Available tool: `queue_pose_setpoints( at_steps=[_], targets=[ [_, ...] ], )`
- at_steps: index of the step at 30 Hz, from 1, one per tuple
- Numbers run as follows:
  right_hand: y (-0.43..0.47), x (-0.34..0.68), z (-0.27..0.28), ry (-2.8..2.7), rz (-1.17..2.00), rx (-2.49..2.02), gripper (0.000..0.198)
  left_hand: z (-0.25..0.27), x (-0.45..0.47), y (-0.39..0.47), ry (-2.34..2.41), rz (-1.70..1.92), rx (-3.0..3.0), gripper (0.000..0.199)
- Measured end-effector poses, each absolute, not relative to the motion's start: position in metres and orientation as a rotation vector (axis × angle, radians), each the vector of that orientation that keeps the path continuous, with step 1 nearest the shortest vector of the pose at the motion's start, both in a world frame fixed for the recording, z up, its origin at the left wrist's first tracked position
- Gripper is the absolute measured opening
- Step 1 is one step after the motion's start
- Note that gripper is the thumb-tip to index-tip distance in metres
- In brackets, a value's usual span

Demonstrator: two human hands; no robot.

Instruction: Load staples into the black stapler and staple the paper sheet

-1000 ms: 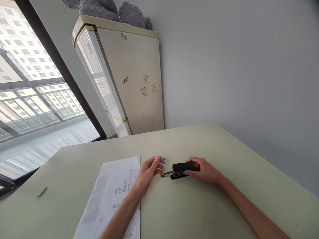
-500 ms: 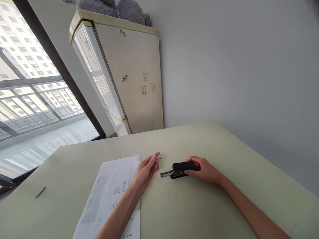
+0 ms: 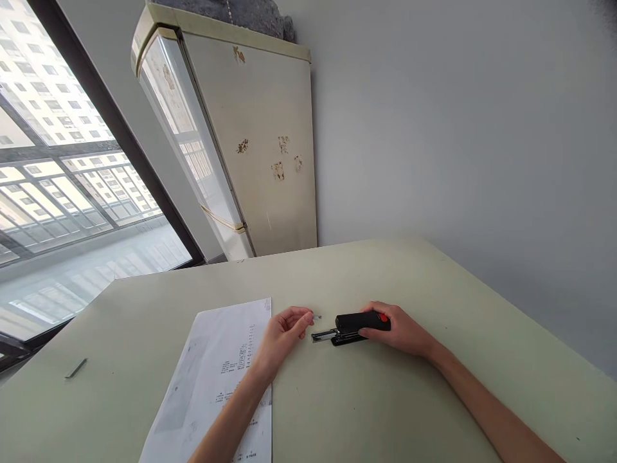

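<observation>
My right hand [image 3: 393,329] is wrapped round a black stapler [image 3: 359,325] with a red patch near its rear end. The stapler lies on the table, its metal staple tray [image 3: 324,335] sticking out to the left. My left hand [image 3: 288,329] is just left of that tray, above the right edge of the printed paper [image 3: 207,360]. Between its thumb and finger it pinches a short strip of staples [image 3: 317,316], small and grey. A longer staple strip [image 3: 76,368] lies apart at the left of the table.
The pale green table [image 3: 385,399] runs back to a grey wall [image 3: 434,128]. Behind it stands a white refrigerator [image 3: 250,141] with worn patches on its side. A dark-framed window [image 3: 110,116] is on the left.
My left hand has turned and lowered slightly, bringing the staple strip nearer the stapler tray's height. My right hand keeps its hold on the stapler. The view has tilted a little.
</observation>
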State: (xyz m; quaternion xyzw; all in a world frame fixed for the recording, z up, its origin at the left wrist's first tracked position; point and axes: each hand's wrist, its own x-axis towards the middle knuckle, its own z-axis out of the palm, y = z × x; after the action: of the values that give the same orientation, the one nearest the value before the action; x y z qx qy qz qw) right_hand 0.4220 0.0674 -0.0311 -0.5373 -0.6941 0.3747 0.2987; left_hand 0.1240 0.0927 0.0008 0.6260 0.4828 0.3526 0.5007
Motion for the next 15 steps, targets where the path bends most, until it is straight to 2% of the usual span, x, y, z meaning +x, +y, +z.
queue_pose_setpoints(
  at_steps=[7,15],
  targets=[
    [0.068,0.422,-0.032,-1.848,0.988,-1.439,0.036,-0.003,0.13,0.072,1.209,0.86,1.871,0.025],
    [0.066,0.422,-0.029,-1.847,1.001,-1.436,0.038,-0.011,0.128,0.061,1.077,0.864,2.479,0.021]
  ],
)
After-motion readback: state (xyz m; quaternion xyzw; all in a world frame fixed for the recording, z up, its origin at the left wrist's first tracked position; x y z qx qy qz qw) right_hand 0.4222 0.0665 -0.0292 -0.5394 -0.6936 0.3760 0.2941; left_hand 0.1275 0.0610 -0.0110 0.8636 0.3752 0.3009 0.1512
